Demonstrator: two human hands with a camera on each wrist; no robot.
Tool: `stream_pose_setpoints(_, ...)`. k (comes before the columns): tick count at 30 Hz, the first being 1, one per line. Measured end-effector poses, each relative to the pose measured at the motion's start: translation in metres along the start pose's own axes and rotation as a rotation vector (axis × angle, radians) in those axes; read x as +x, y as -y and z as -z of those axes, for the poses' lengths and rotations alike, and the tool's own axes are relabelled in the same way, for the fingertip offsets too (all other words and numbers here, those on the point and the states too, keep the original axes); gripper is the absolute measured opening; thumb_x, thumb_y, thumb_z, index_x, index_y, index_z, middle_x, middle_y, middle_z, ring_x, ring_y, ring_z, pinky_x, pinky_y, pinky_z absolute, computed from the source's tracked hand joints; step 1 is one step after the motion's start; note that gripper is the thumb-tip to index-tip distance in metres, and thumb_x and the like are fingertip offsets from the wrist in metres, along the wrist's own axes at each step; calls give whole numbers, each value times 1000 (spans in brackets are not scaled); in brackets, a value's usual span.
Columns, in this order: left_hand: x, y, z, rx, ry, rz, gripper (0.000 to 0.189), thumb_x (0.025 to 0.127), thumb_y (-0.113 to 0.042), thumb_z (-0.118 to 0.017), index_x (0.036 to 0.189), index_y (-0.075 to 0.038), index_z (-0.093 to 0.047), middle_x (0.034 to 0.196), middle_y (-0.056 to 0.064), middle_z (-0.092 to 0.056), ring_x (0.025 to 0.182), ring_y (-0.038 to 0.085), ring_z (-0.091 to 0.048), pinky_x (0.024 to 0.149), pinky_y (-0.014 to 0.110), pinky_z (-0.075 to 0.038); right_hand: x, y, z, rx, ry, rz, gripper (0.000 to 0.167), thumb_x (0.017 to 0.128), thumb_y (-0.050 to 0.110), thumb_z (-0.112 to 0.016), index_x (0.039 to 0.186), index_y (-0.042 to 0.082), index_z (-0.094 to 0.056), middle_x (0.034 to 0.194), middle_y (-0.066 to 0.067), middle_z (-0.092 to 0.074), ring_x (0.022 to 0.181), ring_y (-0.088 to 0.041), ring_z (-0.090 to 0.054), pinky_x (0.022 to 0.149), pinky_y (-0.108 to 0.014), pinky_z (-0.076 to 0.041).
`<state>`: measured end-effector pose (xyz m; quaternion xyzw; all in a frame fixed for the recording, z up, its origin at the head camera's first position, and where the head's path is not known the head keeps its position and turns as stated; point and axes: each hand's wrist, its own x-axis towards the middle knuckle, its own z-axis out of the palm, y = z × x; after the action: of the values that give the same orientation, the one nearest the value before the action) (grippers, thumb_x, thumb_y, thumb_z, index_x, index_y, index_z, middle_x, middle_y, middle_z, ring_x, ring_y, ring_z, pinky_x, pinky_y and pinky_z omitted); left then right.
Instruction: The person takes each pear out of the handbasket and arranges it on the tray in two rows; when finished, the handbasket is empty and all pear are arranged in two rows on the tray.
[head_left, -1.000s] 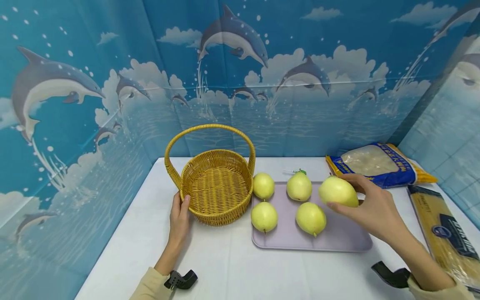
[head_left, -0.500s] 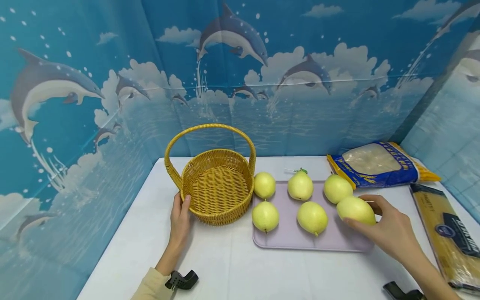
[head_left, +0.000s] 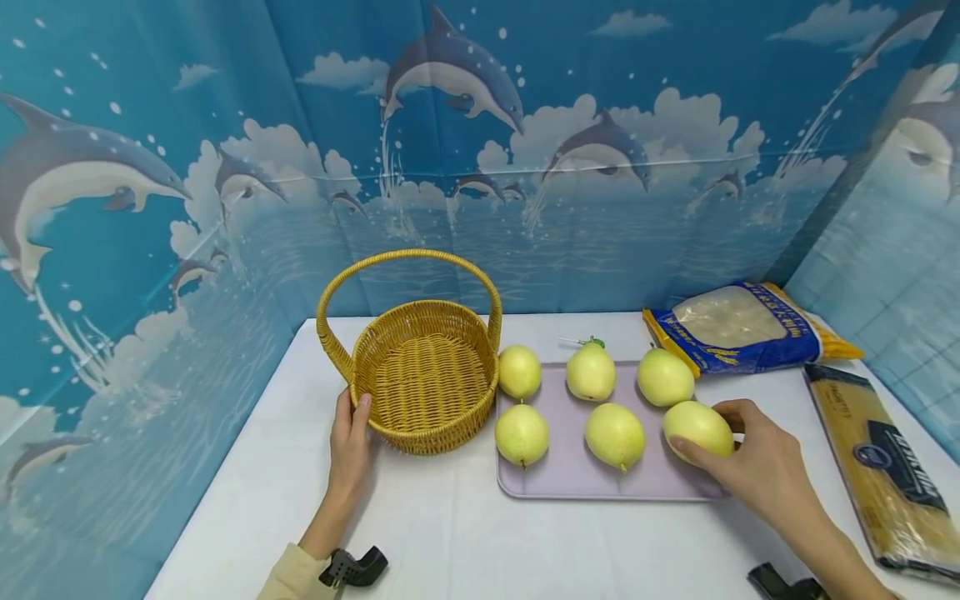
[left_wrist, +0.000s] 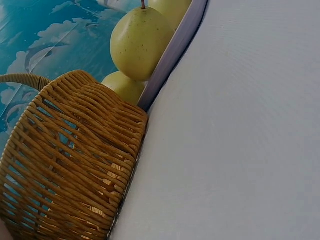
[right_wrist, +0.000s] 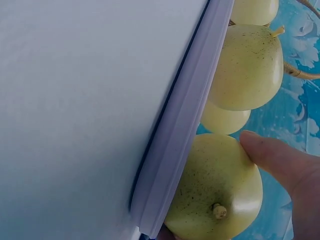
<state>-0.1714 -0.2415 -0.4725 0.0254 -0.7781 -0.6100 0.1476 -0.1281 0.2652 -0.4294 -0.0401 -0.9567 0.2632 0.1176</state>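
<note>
The right hand (head_left: 757, 467) had its fingers (right_wrist: 272, 155) curled round a smooth yellow-green pear (head_left: 699, 429), thumb on its near side, holding it at the right end of the flat lilac plastic tray (head_left: 562, 483). From the wrist view the fruit seemed to sit right at the tray's raised edge. The left hand (head_left: 351, 446) lay with straight fingers pressed flat against the near wall of the round woven yellow wicker basket (head_left: 420, 375), just off its fingertips.

What worried me: the pear was round and slick, and it sat close to the rim. If those fingers let go while it leaned outward, it could roll off onto the white tablecloth (head_left: 450, 533). A nudge inward might knock the neighbouring pear (head_left: 615, 433) just beyond the fingertips, and the others in the row past it.

Compared with a second ago, the pear had come down from the air above the far right corner to the near right end of the tray, uncovering another pear (head_left: 665, 377) behind it. The left hand had kept its place on the basket.
</note>
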Motion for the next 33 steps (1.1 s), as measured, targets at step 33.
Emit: stream_pose_setpoints(33, -4, -35, 18, 282, -241, -302, 59, 111, -26, -53, 164, -9, -35, 171, 8, -33, 159, 29, -29, 127, 57, -27, -3, -15, 11, 7, -97, 159, 81, 106, 44, -61, 166, 5, -25, 169, -31, -22, 149, -60, -25, 105, -83, -27)
